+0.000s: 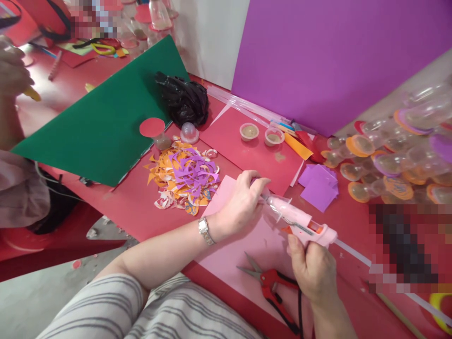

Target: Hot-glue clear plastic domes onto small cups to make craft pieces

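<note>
My right hand (314, 270) is wrapped round the handle of a pink glue gun (294, 214), whose nozzle points left. Closed at the nozzle end, my left hand (243, 202) pinches what looks like a small clear plastic cup (276, 207); the fingers partly hide it. Both hands are above a pink sheet (226, 256) on the red table. Below them, red-handled shears (270, 285) lie with their blades apart. A pile of orange, purple and white paper scraps (190, 176) is left of my left hand.
Two small cups with sandy filling (249, 132) stand on a red sheet. Purple paper squares (319, 186) lie near stacked clear cup pieces (395, 146) at right. Beyond the scraps are a black plastic bag (185, 101) and a green board (102, 113). Another person's hand (14, 68) shows at far left.
</note>
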A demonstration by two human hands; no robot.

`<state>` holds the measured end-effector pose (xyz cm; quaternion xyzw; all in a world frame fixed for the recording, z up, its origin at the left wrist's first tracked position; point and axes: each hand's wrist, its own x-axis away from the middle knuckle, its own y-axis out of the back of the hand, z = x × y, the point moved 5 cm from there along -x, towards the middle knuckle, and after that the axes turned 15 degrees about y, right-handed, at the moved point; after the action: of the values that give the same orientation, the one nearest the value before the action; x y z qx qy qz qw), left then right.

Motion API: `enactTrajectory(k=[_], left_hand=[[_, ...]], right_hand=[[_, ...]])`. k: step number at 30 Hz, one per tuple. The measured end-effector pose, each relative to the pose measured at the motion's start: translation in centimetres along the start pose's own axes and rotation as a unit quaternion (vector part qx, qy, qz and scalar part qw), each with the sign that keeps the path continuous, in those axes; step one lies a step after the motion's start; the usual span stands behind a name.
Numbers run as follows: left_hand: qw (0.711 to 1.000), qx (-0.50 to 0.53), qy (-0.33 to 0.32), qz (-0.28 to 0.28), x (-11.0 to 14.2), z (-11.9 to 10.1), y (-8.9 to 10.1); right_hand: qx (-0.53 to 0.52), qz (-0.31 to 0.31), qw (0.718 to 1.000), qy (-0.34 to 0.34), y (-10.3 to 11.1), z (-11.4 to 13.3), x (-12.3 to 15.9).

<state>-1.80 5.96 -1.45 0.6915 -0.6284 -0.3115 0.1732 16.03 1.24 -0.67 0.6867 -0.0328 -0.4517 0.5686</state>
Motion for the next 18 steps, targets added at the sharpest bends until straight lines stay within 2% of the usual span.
enactTrajectory(k=[7,13,15,18], left_hand=[[0.999,0.003,0.025,0.033,-0.4,0.1,0.4],[0.998,0.01,0.027,0.056,-0.8,0.3,0.6],[0.998,-0.001,0.035,0.049,-1.2,0.7,0.8],[0.997,0.004,0.077,0.008,-2.0,1.8,1.8]], right_hand=[[0.015,0.011,0.999,-0.031,-0.2,-0.1,0.4],[-0.033,0.003,0.996,-0.085,0.1,-0.5,0.3],[-0.029,-0.012,0.995,-0.095,0.7,-0.8,0.4],[-0.014,-0.035,0.993,-0.109,2.1,-1.7,1.0]])
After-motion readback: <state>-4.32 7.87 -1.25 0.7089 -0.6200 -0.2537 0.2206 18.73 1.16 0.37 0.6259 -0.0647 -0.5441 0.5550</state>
